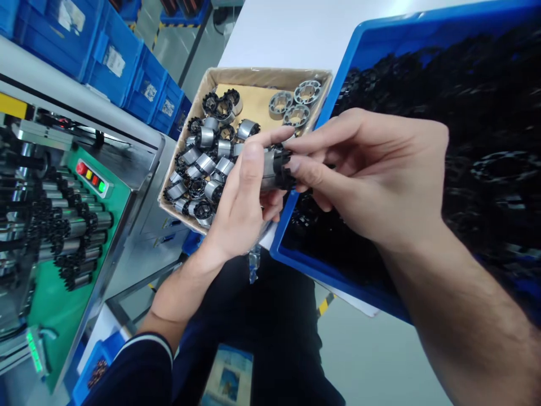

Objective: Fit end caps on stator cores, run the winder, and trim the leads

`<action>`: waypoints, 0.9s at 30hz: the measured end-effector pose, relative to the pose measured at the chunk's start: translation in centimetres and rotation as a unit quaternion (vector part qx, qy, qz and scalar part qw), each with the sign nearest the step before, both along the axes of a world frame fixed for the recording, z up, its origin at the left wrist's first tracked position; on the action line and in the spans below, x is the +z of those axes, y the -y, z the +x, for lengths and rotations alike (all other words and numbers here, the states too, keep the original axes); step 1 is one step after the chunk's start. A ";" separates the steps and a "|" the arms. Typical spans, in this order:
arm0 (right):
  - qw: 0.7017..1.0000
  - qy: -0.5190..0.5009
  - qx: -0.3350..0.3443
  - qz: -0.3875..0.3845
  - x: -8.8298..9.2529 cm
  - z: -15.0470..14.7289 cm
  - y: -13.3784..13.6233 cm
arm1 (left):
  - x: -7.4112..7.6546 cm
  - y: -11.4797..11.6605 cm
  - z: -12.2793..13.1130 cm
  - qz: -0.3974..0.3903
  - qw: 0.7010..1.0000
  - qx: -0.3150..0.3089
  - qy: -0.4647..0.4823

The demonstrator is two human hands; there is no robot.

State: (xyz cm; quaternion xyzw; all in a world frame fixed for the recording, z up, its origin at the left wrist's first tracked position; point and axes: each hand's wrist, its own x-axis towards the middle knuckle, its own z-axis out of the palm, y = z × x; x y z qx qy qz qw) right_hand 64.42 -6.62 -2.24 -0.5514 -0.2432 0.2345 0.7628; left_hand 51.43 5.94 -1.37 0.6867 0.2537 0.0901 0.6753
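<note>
My left hand is wrapped round a metal stator core, held over the front right of a cardboard box. A black toothed plastic end ring sits at the core's right end. The fingertips of my right hand pinch that ring; whether it is fully seated cannot be seen. In the box lie several stator cores with black ends, and three bare metal cores rest at its back right corner. Beneath my right hand is a blue tray full of black plastic rings.
Left stands a machine with a green plate, rows of stator cores and a button panel. Blue bins line a shelf above it. A small blue bin with copper-coloured parts is at lower left. The white table reaches behind the box.
</note>
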 end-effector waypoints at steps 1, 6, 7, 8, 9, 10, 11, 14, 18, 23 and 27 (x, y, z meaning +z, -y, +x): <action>1.000 0.009 -0.007 -0.006 0.0 -0.1 0.0 | 0.2 0.1 0.1 -0.025 1.000 0.005 0.003; 0.998 0.056 -0.022 -0.022 -0.4 -0.3 0.5 | 0.7 0.3 0.0 -0.100 0.994 0.008 0.030; 0.997 0.063 -0.024 -0.028 -0.5 -0.3 0.6 | 0.7 0.3 0.0 -0.098 0.995 0.008 0.029; 0.997 0.070 -0.027 -0.035 -0.6 -0.2 0.7 | 0.6 0.3 0.0 -0.095 0.995 0.010 0.027; 0.995 0.080 -0.030 -0.043 -0.6 -0.1 0.8 | 0.4 0.3 0.0 -0.089 0.996 0.014 0.025; 0.994 0.091 -0.031 -0.056 -0.7 -0.1 0.8 | 0.3 0.2 0.0 -0.077 0.997 0.018 0.023; 0.992 0.102 -0.031 -0.071 -0.8 -0.2 0.9 | 0.1 0.1 0.0 -0.059 0.998 0.019 0.020; 0.984 0.117 -0.013 -0.134 -0.8 -0.5 1.0 | -0.2 -0.3 0.1 -0.018 1.000 -0.006 0.015; 0.970 0.145 0.015 -0.197 0.0 0.6 2.0 | 0.5 -0.3 0.3 -0.016 0.998 -0.055 0.015; 0.919 0.220 0.048 -0.324 -0.3 6.3 4.6 | 1.8 0.6 -0.2 -0.040 0.997 -0.057 0.039; 0.750 0.260 0.243 -0.558 -2.2 8.0 5.1 | 1.8 0.2 -1.1 -0.063 0.994 -0.038 0.075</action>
